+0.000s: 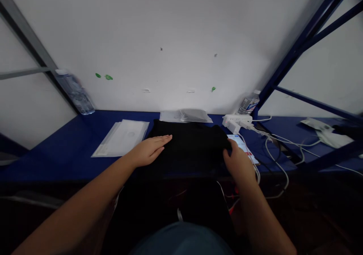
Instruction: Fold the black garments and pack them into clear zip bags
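Note:
A piece of black cloth [190, 143], perhaps a folded garment, lies across the front of the blue desk [70, 137]. My left hand [149, 150] rests flat on its left part, fingers stretched out toward the right. At the cloth's right edge, my right hand [238, 158] has its thumb and fingers closed on the fabric. Dark shading hides the folds and the cloth's lower edge. A lit phone [241, 145] lies just beyond my right hand, partly covered by cables.
Clear plastic sleeves [124, 136] lie on the left, with more plastic packets [195, 115] against the wall. A white power strip [236, 119] with plugged-in cables stands at the right. Bottles stand at the back left [76, 94] and back right [249, 103]. Blue frame bars [300, 47] rise on the right.

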`<action>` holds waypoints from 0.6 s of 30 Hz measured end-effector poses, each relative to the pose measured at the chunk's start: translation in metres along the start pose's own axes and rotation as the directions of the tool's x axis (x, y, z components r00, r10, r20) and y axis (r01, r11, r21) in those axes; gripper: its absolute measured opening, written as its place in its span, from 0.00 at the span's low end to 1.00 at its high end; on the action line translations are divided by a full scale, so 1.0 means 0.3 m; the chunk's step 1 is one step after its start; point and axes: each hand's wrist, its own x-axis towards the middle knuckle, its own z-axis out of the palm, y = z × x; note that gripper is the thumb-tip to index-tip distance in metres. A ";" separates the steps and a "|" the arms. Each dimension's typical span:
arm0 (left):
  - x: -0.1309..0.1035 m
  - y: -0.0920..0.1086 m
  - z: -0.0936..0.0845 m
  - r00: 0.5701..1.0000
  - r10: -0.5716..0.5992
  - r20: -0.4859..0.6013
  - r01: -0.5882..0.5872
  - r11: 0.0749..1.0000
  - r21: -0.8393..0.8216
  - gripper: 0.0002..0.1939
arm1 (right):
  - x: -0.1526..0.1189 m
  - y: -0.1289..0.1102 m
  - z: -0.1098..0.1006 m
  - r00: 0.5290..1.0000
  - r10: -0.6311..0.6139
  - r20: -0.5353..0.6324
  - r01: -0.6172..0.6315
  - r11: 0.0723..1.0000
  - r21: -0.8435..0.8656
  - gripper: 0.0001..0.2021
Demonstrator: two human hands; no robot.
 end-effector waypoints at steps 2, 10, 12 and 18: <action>0.002 -0.002 -0.004 1.000 -0.021 -0.021 0.021 1.000 0.000 0.25 | 0.010 -0.001 -0.004 0.999 -0.022 0.038 0.020 0.999 0.050 0.22; 0.009 -0.034 -0.010 0.996 -0.081 -0.041 0.082 0.996 0.018 0.26 | 0.044 -0.029 0.036 0.998 0.059 -0.006 -0.053 0.932 0.358 0.26; 0.010 -0.041 -0.007 0.998 -0.070 -0.008 0.070 0.997 0.037 0.26 | 0.045 -0.046 0.044 0.995 0.091 -0.051 -0.063 0.910 0.410 0.27; 0.012 -0.057 0.007 0.997 -0.069 0.035 0.066 0.995 0.080 0.27 | 0.056 -0.135 0.059 0.974 0.019 -0.224 0.078 0.905 0.418 0.24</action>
